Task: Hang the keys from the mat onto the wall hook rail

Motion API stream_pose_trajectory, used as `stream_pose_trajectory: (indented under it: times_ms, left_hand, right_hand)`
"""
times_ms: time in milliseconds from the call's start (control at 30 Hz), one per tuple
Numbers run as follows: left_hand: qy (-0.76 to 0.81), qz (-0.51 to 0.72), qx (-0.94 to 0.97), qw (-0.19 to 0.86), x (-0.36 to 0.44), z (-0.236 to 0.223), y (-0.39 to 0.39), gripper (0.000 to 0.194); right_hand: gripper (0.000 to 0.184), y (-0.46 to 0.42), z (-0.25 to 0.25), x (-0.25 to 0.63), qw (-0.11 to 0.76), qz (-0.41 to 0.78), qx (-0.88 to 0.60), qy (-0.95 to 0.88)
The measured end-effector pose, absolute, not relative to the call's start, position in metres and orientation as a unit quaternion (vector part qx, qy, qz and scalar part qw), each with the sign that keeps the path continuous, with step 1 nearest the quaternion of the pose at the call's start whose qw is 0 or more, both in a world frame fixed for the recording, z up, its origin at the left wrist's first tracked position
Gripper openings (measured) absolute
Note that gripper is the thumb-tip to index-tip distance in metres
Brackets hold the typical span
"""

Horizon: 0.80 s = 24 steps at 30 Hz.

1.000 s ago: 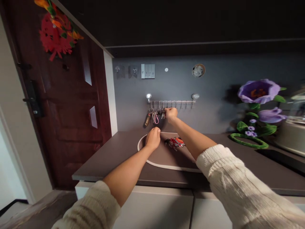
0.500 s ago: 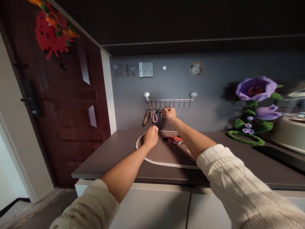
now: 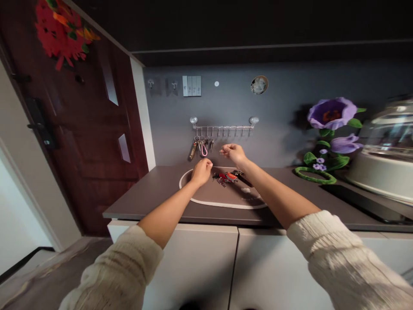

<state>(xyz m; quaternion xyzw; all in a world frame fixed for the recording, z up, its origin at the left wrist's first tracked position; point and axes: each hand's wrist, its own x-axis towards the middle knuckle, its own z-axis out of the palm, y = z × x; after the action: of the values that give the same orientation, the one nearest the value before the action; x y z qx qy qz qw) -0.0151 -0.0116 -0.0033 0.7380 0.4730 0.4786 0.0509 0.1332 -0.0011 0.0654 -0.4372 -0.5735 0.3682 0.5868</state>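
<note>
Below the hook rack [image 3: 226, 127] my right hand [image 3: 234, 153] is in the air, apart from the keys, with its fingers loosely bent and nothing visible in them. My left hand [image 3: 201, 171] is closed above the left part of the mat [image 3: 209, 201]; whatever it may hold is hidden. Several keys [image 3: 211, 144] hang on the rack's left hooks, with a brown key tag [image 3: 192, 150] and a pink loop [image 3: 204, 150] among them. A pile of keys with red charms [image 3: 227, 177] lies on the mat between my hands.
Purple artificial flowers [image 3: 332, 114] and a clear-domed appliance [image 3: 383, 163] stand on the counter [image 3: 135, 196] at right. A dark flat object [image 3: 364, 202] lies before them. A dark cabinet [image 3: 258, 26] overhangs above; a red-brown door [image 3: 97, 163] is at left.
My right hand has come away from the hanging keys, moving slightly right and toward me. The left hand stays closed over the mat. The whole view has shifted a little.
</note>
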Motion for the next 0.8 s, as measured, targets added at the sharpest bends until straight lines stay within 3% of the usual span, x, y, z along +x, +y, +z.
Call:
stream_pose_trajectory:
  times_ms: [200,367,633,800]
  left_hand:
    - [0.505,0.481,0.711,0.09,0.0,-0.005,-0.007,0.012]
    - [0.564,0.429,0.703,0.059,0.005,-0.009,-0.01,0.015]
    - [0.591,0.301,0.748,-0.024,0.005,-0.011,-0.016,0.021]
    - [0.58,0.295,0.759,-0.016,0.005,-0.009,-0.018,0.019]
  right_hand:
    - [0.008,-0.027,0.042,0.145,0.576,0.351,-0.448,-0.587]
    - [0.011,-0.025,0.016,0.151,0.559,0.284,-0.467,-0.624]
    - [0.014,-0.018,0.004,0.153,0.429,0.061,-0.507,-0.745]
    - [0.019,-0.021,0.005,0.15,0.382,0.017,-0.509,-0.771]
